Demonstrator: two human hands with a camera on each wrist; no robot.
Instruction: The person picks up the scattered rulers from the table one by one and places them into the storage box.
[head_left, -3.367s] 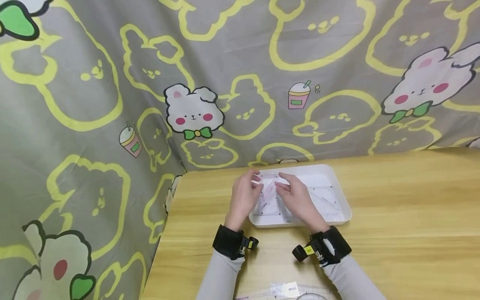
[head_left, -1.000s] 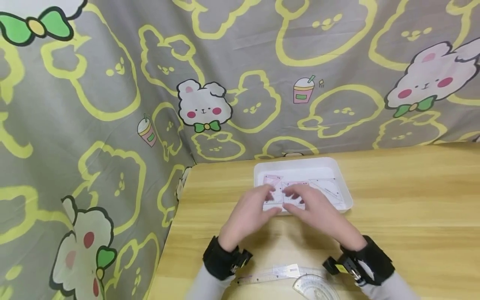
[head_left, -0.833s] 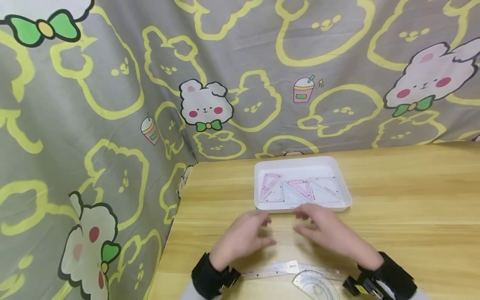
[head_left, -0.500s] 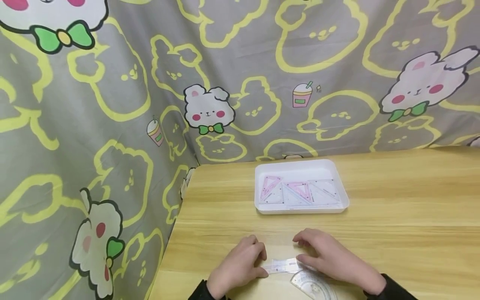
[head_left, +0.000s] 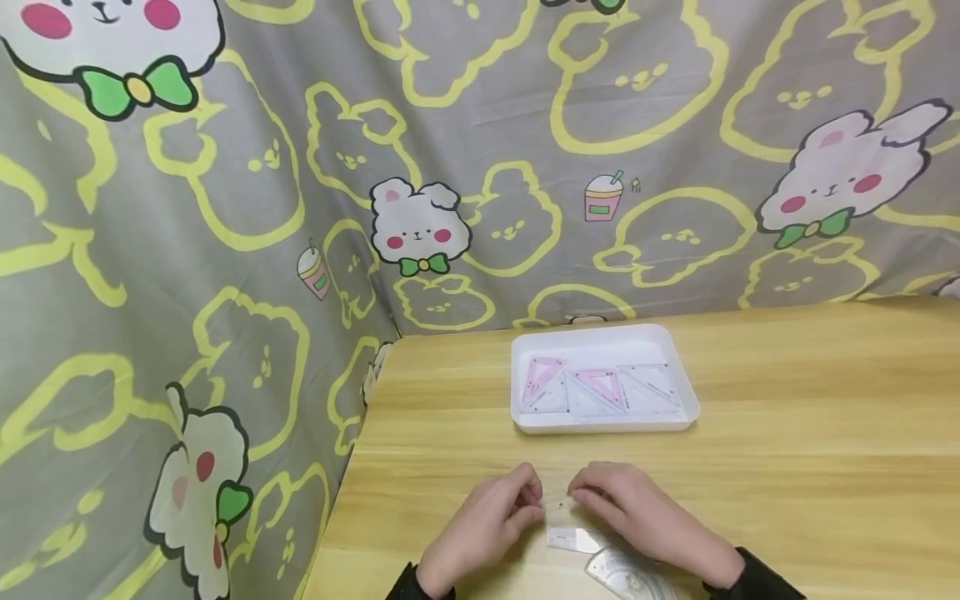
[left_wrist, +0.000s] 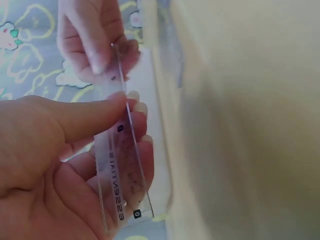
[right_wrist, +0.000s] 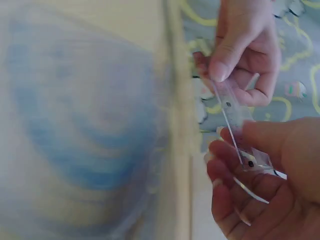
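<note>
Both hands pinch the clear ruler [left_wrist: 122,165]: left hand [head_left: 480,529] & right hand [head_left: 645,521] at opposite ends (protractor [head_left: 626,575] just below). Keep grips firm, lift level.

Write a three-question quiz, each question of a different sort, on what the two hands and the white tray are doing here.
1. True or false: both the left hand and the right hand grip the clear plastic straight ruler.
2. What lies in the white rectangular plastic tray? A) clear triangular set squares B) pencils
3. Fill in: the clear semicircular protractor lies on the wooden ____.

Key: 1 true; 2 A; 3 table.
</note>
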